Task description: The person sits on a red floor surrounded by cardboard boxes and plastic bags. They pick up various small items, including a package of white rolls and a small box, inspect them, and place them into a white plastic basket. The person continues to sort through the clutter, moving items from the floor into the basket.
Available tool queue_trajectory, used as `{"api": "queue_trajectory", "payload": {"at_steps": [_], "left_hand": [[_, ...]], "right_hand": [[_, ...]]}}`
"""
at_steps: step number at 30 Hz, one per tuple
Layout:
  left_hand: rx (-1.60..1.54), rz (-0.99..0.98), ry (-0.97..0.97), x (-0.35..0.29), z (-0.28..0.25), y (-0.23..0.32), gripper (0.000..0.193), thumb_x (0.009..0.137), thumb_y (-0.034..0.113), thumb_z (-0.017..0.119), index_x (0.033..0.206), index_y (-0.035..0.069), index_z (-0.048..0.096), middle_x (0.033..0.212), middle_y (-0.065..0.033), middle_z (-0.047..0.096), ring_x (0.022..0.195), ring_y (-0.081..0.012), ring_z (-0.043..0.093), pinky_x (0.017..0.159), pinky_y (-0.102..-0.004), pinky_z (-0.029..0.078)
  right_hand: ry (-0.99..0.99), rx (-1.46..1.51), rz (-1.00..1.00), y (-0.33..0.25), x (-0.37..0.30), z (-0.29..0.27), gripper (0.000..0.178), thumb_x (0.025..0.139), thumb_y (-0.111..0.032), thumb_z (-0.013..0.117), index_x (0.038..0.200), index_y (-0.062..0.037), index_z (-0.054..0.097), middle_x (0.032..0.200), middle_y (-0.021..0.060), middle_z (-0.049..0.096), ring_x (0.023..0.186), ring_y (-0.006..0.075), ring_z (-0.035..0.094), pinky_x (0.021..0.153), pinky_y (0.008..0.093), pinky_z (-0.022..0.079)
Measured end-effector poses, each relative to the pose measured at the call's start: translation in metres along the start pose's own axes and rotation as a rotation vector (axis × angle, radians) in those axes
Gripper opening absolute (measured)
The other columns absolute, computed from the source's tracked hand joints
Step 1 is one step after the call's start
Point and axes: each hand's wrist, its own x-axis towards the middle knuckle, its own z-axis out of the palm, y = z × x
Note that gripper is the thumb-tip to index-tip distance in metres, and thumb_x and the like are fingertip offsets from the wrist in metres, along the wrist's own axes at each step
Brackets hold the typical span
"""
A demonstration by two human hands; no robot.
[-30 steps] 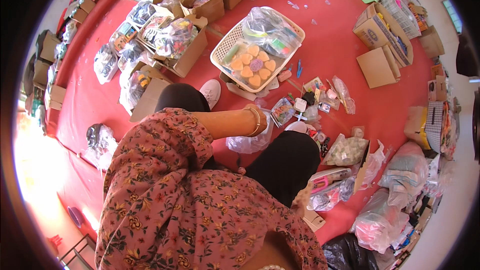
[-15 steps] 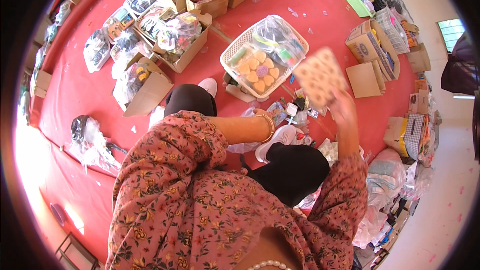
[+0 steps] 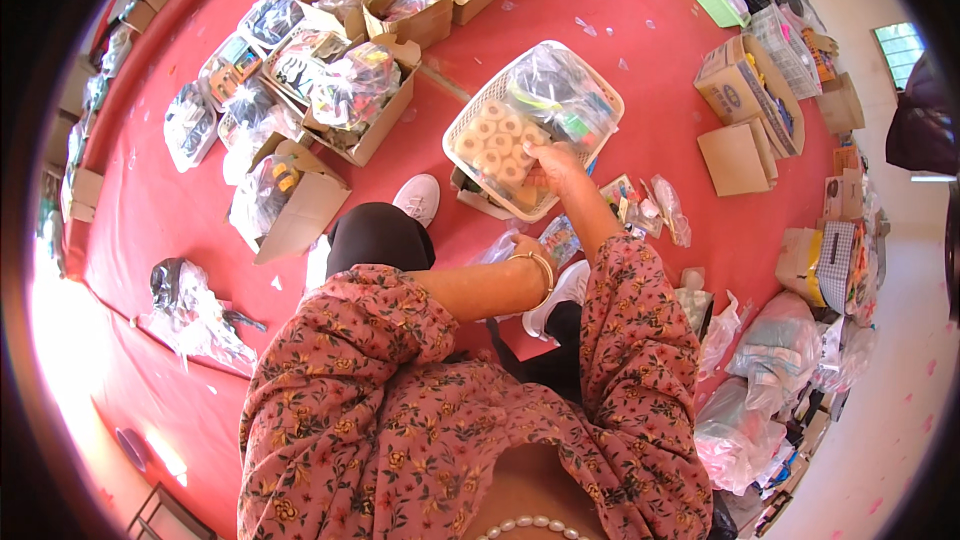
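My right hand (image 3: 562,168) grips the right edge of a square tan panel with rows of round ring shapes (image 3: 496,143). The panel lies tilted over the left part of a cream plastic basket (image 3: 466,100). Clear bags with dark and coloured contents (image 3: 552,85) fill the basket's far and right side. My left hand (image 3: 524,243) is low in front of the basket, beside a clear plastic bag (image 3: 494,251) and a small blue printed packet (image 3: 559,238). Its fingers are too hidden to show whether they hold anything.
Cardboard boxes of bagged goods (image 3: 360,90) stand far left on the red floor covering (image 3: 500,25). More boxes (image 3: 745,85) and plastic bundles (image 3: 770,345) line the right wall. Small packets (image 3: 630,202) lie right of the basket; a loose plastic bag (image 3: 195,310) lies at left.
My right hand has swung left with the ring-patterned panel, from beside the basket to over it. The panel now covers the orange heart-shaped pieces seen in the basket before.
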Motion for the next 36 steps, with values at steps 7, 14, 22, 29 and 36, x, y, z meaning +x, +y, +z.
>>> {"api": "queue_trajectory", "payload": {"at_steps": [7,14,22,29,36], "left_hand": [[-0.024,0.014,0.047,-0.005,-0.005,0.001,0.044,0.076,0.029,0.063,0.116,0.010,0.055,0.123,-0.0086,0.051,0.109,-0.0308,0.051,0.083,-0.0572,0.038],[-0.017,0.029,-0.020,-0.010,-0.014,0.005,0.039,0.078,0.027,0.060,0.114,0.013,0.057,0.119,-0.0050,0.054,0.108,-0.0295,0.052,0.082,-0.0579,0.039],[0.147,0.079,0.123,-0.015,-0.008,0.001,0.020,0.079,0.019,0.053,0.089,0.008,0.066,0.091,-0.0076,0.065,0.085,-0.0239,0.062,0.062,-0.0377,0.047],[0.024,0.036,-0.030,-0.006,-0.011,0.000,0.043,0.077,0.031,0.060,0.115,0.011,0.056,0.119,-0.0073,0.053,0.108,-0.0288,0.052,0.083,-0.0559,0.039],[0.031,0.035,-0.029,-0.005,-0.004,0.000,0.042,0.079,0.028,0.059,0.117,0.011,0.054,0.122,-0.0075,0.052,0.110,-0.0294,0.050,0.085,-0.0565,0.037]], "right_hand": [[0.043,-0.031,-0.148,0.012,0.019,-0.010,0.029,0.085,-0.021,0.052,0.097,0.0048,0.052,0.084,0.0163,0.061,0.066,0.0276,0.063,0.054,0.0362,0.054],[0.004,-0.557,-0.089,-0.010,0.008,0.003,0.046,0.085,-0.036,0.049,0.090,0.0102,0.054,0.065,0.0218,0.060,0.048,0.0270,0.060,0.039,0.0317,0.047],[-0.010,-0.688,-0.068,-0.005,0.021,-0.011,0.053,0.083,-0.041,0.050,0.082,0.0121,0.057,0.067,0.0226,0.061,0.051,0.0291,0.061,0.045,0.0342,0.049],[0.331,-1.359,-0.533,-0.034,0.001,-0.019,0.043,0.077,-0.040,0.053,0.082,0.0020,0.063,0.081,0.0229,0.062,0.079,0.0333,0.061,0.071,0.0422,0.047],[0.509,-1.462,-1.047,-0.069,0.008,-0.036,0.068,0.068,-0.035,0.066,0.123,-0.0068,0.040,0.121,0.0165,0.046,0.112,0.0312,0.043,0.091,0.0438,0.035]]}}
